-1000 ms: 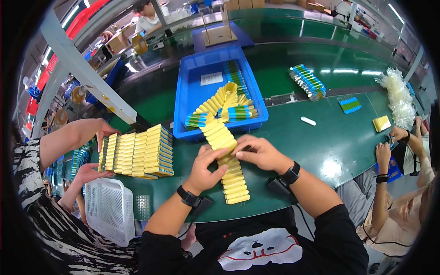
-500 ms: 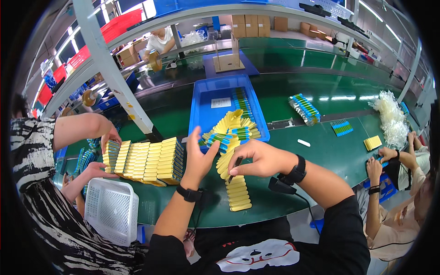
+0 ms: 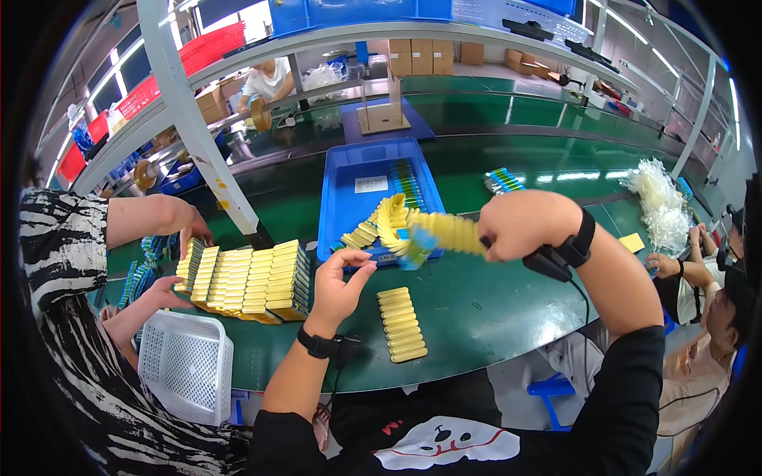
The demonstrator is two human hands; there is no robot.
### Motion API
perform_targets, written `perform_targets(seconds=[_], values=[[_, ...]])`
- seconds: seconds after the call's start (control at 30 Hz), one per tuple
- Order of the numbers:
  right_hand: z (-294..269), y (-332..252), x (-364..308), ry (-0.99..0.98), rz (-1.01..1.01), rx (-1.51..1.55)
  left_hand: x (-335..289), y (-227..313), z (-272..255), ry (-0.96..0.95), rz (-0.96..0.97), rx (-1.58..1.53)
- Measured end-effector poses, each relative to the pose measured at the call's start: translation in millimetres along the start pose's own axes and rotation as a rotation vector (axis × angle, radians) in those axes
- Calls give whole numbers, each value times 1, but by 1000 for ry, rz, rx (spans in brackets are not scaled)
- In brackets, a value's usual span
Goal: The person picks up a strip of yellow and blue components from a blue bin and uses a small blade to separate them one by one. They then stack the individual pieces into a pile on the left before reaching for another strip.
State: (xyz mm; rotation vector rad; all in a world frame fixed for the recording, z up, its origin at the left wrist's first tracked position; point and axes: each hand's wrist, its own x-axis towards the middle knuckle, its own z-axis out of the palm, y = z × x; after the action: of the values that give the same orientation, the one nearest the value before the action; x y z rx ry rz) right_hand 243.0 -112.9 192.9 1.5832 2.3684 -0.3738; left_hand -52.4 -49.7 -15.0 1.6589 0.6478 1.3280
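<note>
My right hand (image 3: 528, 226) is raised right of the blue tray (image 3: 325, 194), closed on the end of a motion-blurred strip of slim yellow pieces (image 3: 452, 232). A dark tip of the slim black tool (image 3: 486, 240) shows at its fingers. The strip runs back into a heap of yellow pieces (image 3: 390, 222) in the tray, with a blurred blue-and-green part (image 3: 419, 247) hanging below it. At the tray's near edge is my left hand (image 3: 337, 289), thumb and forefinger nearly meeting; whatever is between them is unclear. A separate row of yellow pieces (image 3: 402, 325) lies on the green table before me.
On the left, a person's hands (image 3: 171, 293) touch stacked yellow pieces (image 3: 254, 278) above a white basket (image 3: 186, 357). A grey post (image 3: 198, 127) rises behind. Farther right lie blue-and-green pieces (image 3: 504, 181) and clear plastic bags (image 3: 659, 202); other people sit there.
My right hand has moved right and up, drawing the yellow strip sideways. The front row now lies apart from the strip. My left hand has lowered and its fingers have come closer together.
</note>
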Motion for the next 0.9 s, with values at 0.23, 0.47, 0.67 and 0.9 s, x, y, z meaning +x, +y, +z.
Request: perform_targets(seconds=[0.23,0.47,0.67,0.9], values=[[-20,-4,-19,557,-109,-377,12,24,27,-44,195,451],[-14,-21,-23,662,-414,-397,53,-7,46,-21,402,421],[-28,24,-23,791,-283,-558,46,28,13,-126,92,200],[-78,57,-15,1395,-357,-637,46,71,2,-465,41,190]])
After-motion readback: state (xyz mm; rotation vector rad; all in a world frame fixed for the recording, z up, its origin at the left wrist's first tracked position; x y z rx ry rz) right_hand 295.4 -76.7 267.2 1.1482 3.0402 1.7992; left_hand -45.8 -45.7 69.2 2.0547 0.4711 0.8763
